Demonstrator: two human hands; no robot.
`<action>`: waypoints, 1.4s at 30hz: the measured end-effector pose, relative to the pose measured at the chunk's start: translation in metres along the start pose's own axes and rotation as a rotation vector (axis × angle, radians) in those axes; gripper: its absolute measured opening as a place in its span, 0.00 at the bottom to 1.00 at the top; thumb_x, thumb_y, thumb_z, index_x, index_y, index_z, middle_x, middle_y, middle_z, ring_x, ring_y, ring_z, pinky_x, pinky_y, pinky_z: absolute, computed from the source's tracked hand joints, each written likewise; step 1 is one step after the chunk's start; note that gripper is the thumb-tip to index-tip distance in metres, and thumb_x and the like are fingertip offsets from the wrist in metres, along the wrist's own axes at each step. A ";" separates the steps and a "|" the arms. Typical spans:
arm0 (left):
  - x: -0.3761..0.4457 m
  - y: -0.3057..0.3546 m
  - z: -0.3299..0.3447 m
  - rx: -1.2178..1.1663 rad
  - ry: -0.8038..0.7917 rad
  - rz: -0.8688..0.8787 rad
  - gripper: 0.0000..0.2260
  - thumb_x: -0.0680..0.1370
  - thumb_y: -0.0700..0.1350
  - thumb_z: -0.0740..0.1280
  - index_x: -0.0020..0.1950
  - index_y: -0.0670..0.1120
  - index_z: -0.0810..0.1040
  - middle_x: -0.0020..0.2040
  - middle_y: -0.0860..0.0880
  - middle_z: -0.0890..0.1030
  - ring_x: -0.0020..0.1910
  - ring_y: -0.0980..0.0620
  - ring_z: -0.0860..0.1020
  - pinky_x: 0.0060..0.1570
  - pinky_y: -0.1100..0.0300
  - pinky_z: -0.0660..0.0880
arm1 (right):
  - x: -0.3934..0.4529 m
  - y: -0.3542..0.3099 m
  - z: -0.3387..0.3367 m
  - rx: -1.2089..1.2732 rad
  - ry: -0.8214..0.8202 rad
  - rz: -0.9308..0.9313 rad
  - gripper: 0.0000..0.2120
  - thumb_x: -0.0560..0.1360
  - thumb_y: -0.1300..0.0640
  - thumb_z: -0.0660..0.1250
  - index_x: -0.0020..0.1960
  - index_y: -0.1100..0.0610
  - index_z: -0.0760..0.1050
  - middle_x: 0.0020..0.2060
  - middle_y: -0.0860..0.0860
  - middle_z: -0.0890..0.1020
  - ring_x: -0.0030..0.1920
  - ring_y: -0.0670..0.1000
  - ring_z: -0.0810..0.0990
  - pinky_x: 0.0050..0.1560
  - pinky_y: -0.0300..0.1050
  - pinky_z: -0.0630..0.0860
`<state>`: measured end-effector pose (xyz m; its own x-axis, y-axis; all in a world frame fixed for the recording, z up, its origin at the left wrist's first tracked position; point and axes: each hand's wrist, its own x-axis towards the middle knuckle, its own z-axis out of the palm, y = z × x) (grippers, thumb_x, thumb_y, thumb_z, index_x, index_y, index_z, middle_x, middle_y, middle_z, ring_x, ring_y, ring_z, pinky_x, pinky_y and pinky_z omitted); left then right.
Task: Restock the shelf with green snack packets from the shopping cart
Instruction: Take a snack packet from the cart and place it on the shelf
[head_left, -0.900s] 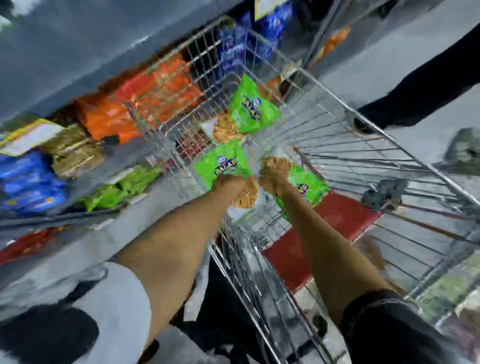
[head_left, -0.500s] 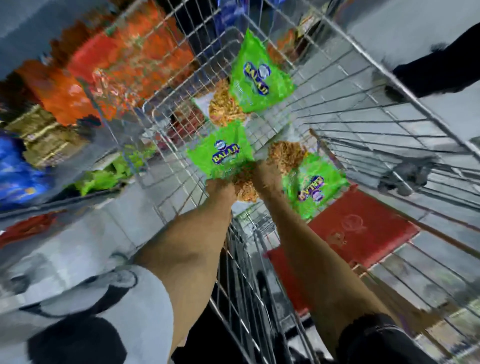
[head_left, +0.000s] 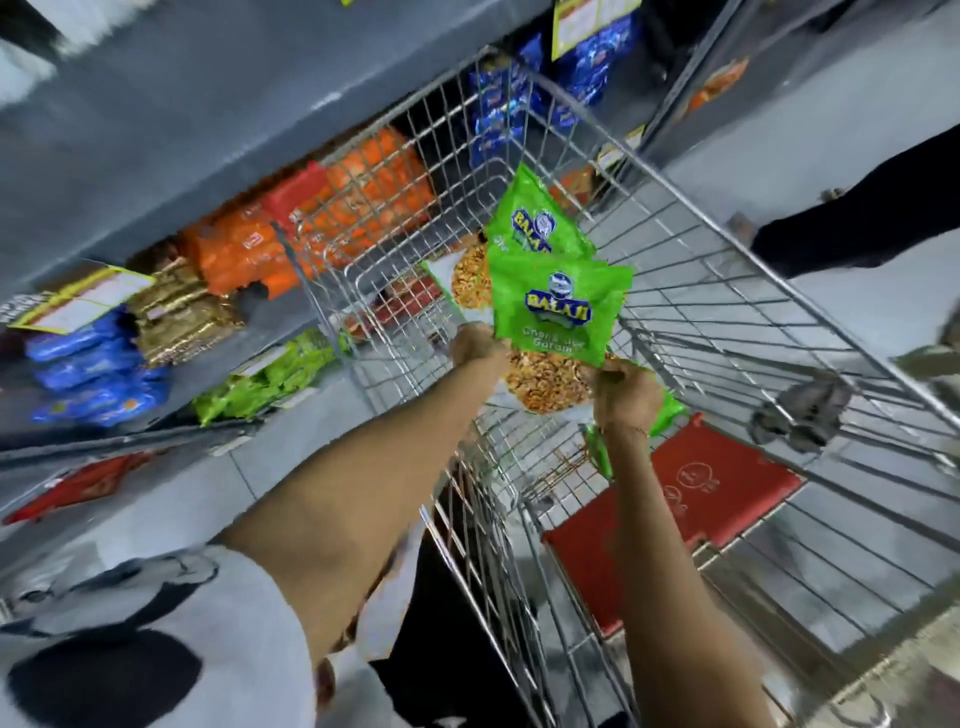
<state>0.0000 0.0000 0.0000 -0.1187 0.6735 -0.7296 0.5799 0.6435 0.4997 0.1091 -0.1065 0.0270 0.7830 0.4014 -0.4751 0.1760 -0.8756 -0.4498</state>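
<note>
Both hands have lifted and come together, so one green plastic snack packet (head_left: 558, 312) with a blue logo is now up above the silver wire shopping cart (head_left: 727, 291). The left hand (head_left: 475, 345) pinches its bottom left corner. The right hand (head_left: 621, 395) grips its bottom right, with another green packet (head_left: 667, 410) underneath.

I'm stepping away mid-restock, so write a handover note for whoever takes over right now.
Left hand: gripping the lower left corner of the front green packet.
Right hand: holding that packet's lower right, plus another green packet underneath.
A third green packet stands behind, in the shopping cart.
Shelf green packets sit low on the left.
Left: move all cart packets to that shelf.
</note>
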 end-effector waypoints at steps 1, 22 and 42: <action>-0.005 0.010 -0.008 -0.029 -0.033 0.028 0.13 0.70 0.36 0.71 0.53 0.33 0.78 0.51 0.37 0.82 0.52 0.41 0.81 0.51 0.50 0.78 | -0.004 -0.007 -0.012 0.030 0.026 0.007 0.14 0.67 0.53 0.75 0.50 0.60 0.83 0.46 0.66 0.84 0.49 0.62 0.83 0.47 0.49 0.77; -0.072 0.000 -0.484 -0.684 0.504 0.719 0.05 0.74 0.40 0.68 0.40 0.47 0.74 0.28 0.57 0.77 0.25 0.69 0.72 0.32 0.76 0.68 | -0.247 -0.348 0.050 0.649 -0.436 -0.747 0.10 0.65 0.57 0.77 0.32 0.53 0.76 0.29 0.56 0.79 0.26 0.44 0.74 0.32 0.39 0.74; -0.004 -0.087 -0.653 -0.678 0.982 0.494 0.13 0.72 0.41 0.70 0.50 0.32 0.78 0.48 0.31 0.82 0.45 0.42 0.80 0.45 0.53 0.75 | -0.368 -0.472 0.232 0.348 -0.642 -0.811 0.13 0.62 0.47 0.78 0.30 0.49 0.75 0.44 0.61 0.86 0.49 0.60 0.83 0.56 0.57 0.79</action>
<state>-0.5761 0.1791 0.2641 -0.7171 0.6895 0.1017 0.2440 0.1116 0.9633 -0.4005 0.2216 0.2381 0.0348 0.9789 -0.2015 0.2417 -0.2039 -0.9487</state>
